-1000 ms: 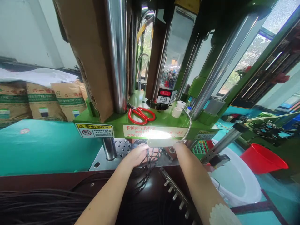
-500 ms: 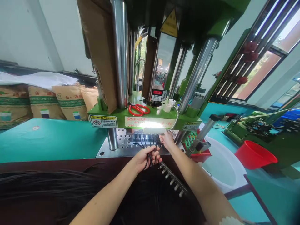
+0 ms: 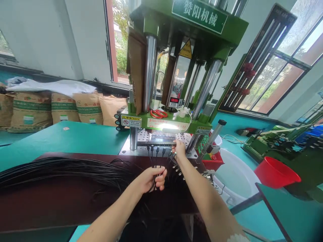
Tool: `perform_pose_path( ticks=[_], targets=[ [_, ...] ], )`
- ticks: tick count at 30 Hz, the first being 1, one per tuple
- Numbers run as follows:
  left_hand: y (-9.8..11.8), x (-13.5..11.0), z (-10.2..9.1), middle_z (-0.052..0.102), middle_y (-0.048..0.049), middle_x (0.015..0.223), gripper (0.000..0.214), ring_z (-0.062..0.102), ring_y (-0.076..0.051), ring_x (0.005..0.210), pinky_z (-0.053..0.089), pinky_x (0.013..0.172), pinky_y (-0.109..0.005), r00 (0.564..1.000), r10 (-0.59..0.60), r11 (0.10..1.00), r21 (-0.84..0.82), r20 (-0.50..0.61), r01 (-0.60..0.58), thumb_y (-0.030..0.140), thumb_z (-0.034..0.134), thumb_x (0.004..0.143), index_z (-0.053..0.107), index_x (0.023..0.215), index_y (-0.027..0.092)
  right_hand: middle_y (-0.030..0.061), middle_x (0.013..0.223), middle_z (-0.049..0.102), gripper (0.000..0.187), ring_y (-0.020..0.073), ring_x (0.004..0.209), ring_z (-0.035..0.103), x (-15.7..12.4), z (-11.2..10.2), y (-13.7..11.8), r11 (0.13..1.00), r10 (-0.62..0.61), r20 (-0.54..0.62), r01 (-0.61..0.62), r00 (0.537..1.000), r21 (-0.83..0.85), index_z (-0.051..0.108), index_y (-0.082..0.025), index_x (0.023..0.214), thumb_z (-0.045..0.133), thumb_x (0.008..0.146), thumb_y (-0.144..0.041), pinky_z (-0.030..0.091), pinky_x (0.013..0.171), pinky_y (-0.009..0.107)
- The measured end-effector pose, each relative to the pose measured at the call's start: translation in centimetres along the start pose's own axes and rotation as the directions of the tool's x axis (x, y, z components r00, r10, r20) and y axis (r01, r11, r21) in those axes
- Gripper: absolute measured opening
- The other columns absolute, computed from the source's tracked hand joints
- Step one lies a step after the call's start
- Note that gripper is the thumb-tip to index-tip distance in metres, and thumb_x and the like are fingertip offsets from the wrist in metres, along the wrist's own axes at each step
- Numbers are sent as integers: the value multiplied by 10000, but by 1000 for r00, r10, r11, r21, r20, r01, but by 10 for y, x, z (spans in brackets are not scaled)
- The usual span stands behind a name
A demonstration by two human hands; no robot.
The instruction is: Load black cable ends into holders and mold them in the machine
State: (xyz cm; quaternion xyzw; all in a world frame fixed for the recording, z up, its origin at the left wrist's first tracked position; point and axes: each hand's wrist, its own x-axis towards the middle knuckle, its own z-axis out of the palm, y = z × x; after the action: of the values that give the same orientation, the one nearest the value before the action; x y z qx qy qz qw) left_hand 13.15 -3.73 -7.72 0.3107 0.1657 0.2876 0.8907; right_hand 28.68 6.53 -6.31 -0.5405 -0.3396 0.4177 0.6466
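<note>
My left hand [image 3: 152,178] is closed around a bundle of thin black cables [image 3: 156,158] over the dark brown bench. The cable ends run up into the mould block [image 3: 157,144] on the perforated steel plate of the green press [image 3: 176,67]. My right hand [image 3: 179,150] reaches further in, its fingers pinched at the right end of that row of cable plugs. A large sheaf of black cables [image 3: 63,168] lies spread to the left across the bench. A lit lamp [image 3: 166,126] glows under the press's green platen.
Red scissors [image 3: 158,114] lie on the green platen. A white basin [image 3: 237,178] and a red bucket [image 3: 276,172] stand to the right. Brown sacks [image 3: 60,107] line the wall at the left. A metal bar with pins [image 3: 180,169] lies beside my right wrist.
The view has pulled back and up from the press. My left hand has drawn back toward me with the cables, while my right hand stays at the mould.
</note>
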Motion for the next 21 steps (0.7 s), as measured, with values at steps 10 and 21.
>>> perform_pose_path(
  ticks=[10, 21],
  targets=[
    [-23, -24, 10, 412, 27, 425, 254, 457, -111, 416, 436, 570, -320, 979, -36, 953, 300, 203, -27, 341, 524, 767, 550, 637, 125, -56, 354, 463, 148, 57, 256, 355, -17, -31, 4, 999, 35, -128, -32, 991, 27, 473, -177, 698, 398, 789, -266, 214, 259, 139],
    [158, -141, -37, 228, 68, 473, 293, 266, -48, 439, 332, 526, -188, 97, 911, 245, 338, -400, -909, 249, 253, 914, 395, 672, 164, -43, 354, 468, 149, 57, 249, 358, -1, -88, -1, 992, 86, -132, -97, 988, -80, 465, -168, 685, 477, 773, -288, 189, 247, 130]
  ],
)
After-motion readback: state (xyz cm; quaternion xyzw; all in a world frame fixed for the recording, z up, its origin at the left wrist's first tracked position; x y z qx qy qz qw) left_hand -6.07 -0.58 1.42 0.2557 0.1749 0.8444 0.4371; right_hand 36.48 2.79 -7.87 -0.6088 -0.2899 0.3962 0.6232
